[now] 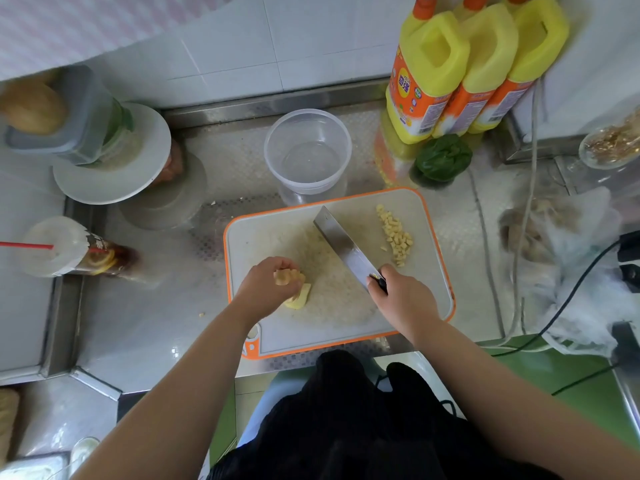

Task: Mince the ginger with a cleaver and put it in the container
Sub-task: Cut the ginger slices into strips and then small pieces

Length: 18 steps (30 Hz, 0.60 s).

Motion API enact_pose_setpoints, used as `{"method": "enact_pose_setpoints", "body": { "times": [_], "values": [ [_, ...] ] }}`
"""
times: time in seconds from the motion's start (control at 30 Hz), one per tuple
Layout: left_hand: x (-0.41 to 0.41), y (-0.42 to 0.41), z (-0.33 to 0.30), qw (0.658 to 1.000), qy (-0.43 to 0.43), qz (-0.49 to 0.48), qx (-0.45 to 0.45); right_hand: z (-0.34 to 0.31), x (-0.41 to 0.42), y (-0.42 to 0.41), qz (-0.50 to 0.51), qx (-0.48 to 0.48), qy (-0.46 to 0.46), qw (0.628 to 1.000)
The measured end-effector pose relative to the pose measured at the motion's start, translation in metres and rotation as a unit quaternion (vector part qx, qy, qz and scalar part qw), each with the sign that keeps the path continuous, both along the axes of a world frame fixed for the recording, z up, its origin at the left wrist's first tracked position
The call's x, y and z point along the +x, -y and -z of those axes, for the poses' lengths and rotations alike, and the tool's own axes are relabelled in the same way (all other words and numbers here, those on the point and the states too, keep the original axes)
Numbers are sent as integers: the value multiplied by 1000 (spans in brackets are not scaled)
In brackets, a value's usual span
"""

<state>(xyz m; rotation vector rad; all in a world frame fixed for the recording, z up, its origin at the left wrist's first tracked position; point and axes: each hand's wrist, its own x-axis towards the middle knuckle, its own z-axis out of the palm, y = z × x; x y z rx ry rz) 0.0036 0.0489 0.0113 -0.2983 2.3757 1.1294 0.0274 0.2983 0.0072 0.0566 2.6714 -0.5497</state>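
Observation:
A white cutting board with an orange rim (pixel 433 216) lies on the steel counter. My left hand (pixel 266 282) grips pieces of ginger (pixel 300 296) at the board's left front, some sticking up between the fingers. My right hand (pixel 401 296) holds the black handle of the cleaver (pixel 343 245), whose blade points to the far left over the middle of the board. A heap of diced ginger (pixel 396 235) lies on the board's right side. The clear round plastic container (pixel 308 150) stands empty just behind the board.
Three yellow bottles (pixel 460 64) and a green pepper (pixel 441 161) stand at the back right. A stack of plates and boxes (pixel 110 150) and a drink cup with a red straw (pixel 65 245) sit on the left. Cables and a plastic bag (pixel 568 258) lie on the right.

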Motion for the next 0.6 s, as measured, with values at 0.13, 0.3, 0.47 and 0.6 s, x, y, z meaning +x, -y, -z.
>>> {"method": "enact_pose_setpoints", "body": {
  "times": [0.13,0.3,0.47,0.6],
  "values": [
    [1,3,-4,1000,4,-13,27,0,2,3,8,-4,0,1000],
    [4,13,-4,999,8,2,51,0,5,5,9,-5,-6,1000],
    [6,14,-6,997,-5,-18,82,0,9,4,-1,-4,-13,1000],
    [8,7,-5,998,-24,-33,41,1,12,3,-6,-1,-20,1000]
  ]
}}
